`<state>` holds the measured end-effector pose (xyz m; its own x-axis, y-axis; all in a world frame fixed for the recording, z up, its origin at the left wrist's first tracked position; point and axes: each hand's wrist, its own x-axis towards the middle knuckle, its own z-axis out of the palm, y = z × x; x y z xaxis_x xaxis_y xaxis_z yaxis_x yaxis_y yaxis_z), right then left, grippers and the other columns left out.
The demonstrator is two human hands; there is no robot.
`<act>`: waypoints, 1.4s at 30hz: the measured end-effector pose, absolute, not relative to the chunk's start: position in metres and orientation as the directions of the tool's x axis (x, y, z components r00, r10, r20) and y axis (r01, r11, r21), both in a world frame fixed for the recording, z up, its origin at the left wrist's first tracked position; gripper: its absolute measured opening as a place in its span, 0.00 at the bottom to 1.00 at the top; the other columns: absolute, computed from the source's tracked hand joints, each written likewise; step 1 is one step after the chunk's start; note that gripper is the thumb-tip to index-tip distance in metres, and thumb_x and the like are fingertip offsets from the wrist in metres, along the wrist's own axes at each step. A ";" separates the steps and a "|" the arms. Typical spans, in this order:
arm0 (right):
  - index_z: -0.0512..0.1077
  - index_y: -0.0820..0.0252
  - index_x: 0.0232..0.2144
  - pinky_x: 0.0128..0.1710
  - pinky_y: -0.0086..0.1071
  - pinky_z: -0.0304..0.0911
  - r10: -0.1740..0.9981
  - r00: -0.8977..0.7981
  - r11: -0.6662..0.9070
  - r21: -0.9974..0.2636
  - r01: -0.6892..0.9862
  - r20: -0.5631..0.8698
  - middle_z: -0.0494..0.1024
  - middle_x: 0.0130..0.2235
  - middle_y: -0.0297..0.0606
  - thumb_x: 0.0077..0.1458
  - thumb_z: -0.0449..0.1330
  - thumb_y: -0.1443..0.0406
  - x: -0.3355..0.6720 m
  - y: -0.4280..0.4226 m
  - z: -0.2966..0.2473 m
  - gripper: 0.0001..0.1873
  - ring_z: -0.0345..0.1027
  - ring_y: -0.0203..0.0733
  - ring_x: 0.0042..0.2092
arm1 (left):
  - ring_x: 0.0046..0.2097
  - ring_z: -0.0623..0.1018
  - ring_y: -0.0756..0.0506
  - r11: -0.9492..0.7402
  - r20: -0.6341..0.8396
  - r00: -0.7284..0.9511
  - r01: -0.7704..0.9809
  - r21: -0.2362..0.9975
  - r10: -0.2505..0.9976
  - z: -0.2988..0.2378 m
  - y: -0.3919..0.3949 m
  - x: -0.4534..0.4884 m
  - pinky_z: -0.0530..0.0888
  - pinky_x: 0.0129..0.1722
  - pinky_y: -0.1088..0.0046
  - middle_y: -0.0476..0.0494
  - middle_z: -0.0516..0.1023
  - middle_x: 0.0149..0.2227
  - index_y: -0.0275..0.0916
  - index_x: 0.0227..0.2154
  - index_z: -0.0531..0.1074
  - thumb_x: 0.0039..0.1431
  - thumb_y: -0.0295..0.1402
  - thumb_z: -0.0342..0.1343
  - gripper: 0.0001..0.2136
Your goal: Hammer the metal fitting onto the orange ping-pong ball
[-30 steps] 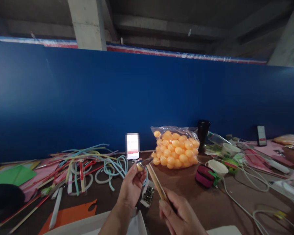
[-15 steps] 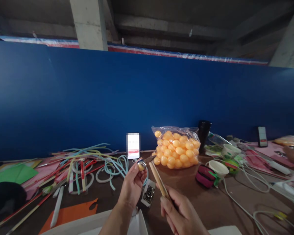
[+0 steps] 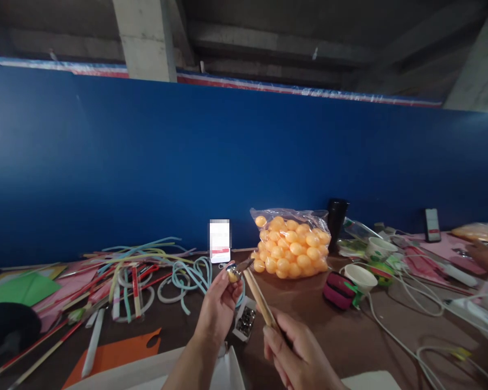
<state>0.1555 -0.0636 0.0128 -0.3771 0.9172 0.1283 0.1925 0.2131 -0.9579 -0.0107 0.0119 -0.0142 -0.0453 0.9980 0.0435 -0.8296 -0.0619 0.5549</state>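
My left hand (image 3: 218, 309) is raised over the brown table (image 3: 317, 330) and pinches a small round shiny piece (image 3: 232, 273) between its fingertips. My right hand (image 3: 296, 357) grips a wooden-handled tool (image 3: 260, 299) whose dark metal tip touches that small piece. Just behind them stands a clear bag of orange balls (image 3: 290, 251). A small box of dark metal bits (image 3: 246, 320) lies on the table below my left hand.
Coloured flexible tubes and sticks (image 3: 146, 273) are strewn at the left beside green and orange paper. White cups (image 3: 361, 277), a pink pouch (image 3: 339, 291), cables (image 3: 406, 319) and a phone (image 3: 432, 224) lie at the right. A blue wall (image 3: 244, 162) backs the table.
Both hands hold nearly the same pose; the tool tip stays at the small piece. The view has shifted slightly.
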 end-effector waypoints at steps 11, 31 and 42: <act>0.67 0.61 0.41 0.11 0.19 0.47 0.922 -0.370 0.203 -0.956 0.209 0.115 0.68 0.24 0.30 0.62 0.49 0.46 0.154 -0.064 0.012 0.24 0.54 0.26 0.15 | 0.34 0.77 0.50 -0.069 0.045 -0.052 -0.817 0.572 0.998 -0.014 0.011 -0.011 0.76 0.35 0.75 0.42 0.78 0.36 0.35 0.41 0.74 0.53 0.29 0.62 0.12; 0.69 0.63 0.41 0.12 0.20 0.49 0.945 -0.297 0.174 -0.979 0.104 0.136 0.68 0.25 0.30 0.59 0.51 0.44 0.155 -0.067 0.014 0.27 0.51 0.25 0.15 | 0.31 0.78 0.49 -0.027 -0.052 -0.059 -0.878 0.477 0.997 -0.007 0.008 -0.011 0.77 0.33 0.76 0.41 0.79 0.31 0.32 0.33 0.75 0.55 0.26 0.59 0.04; 0.68 0.61 0.38 0.12 0.20 0.48 0.892 -0.441 0.206 -0.957 0.205 0.097 0.69 0.25 0.32 0.61 0.49 0.45 0.156 -0.066 0.016 0.25 0.57 0.27 0.16 | 0.31 0.79 0.49 -0.020 -0.082 -0.068 -0.875 0.484 0.994 -0.007 0.008 -0.010 0.77 0.31 0.75 0.41 0.80 0.32 0.33 0.32 0.75 0.54 0.26 0.59 0.03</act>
<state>0.1559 -0.0660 0.0158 -0.4405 0.8924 0.0973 0.2054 0.2057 -0.9568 -0.0097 0.0075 -0.0068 -0.0676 0.9943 -0.0819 -0.8750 -0.0196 0.4837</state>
